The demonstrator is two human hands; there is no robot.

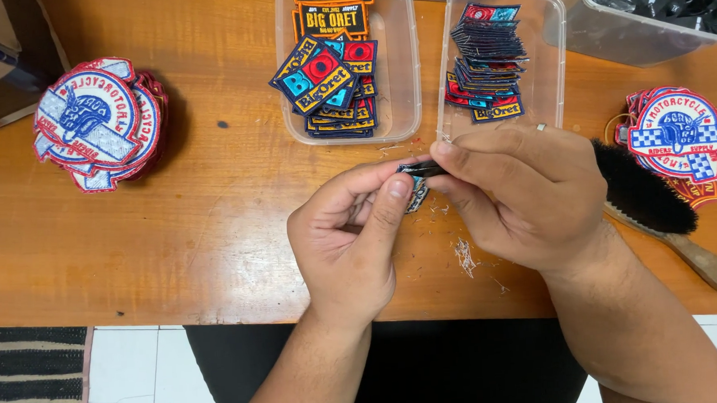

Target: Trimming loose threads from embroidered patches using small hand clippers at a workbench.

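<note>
This looks like a small craft workshop where embroidered patches are finished and sorted. A worn wooden table carries clear plastic tubs of rectangular patches near its far edge, stacks of round patches toward both ends, a bristle brush, and loose thread trimmings near the front edge.

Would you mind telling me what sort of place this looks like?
Probably a small patch-finishing workbench: stacks of round embroidered patches, clear tubs of rectangular patches, thread trimmings and a brush on a wooden table.
</note>
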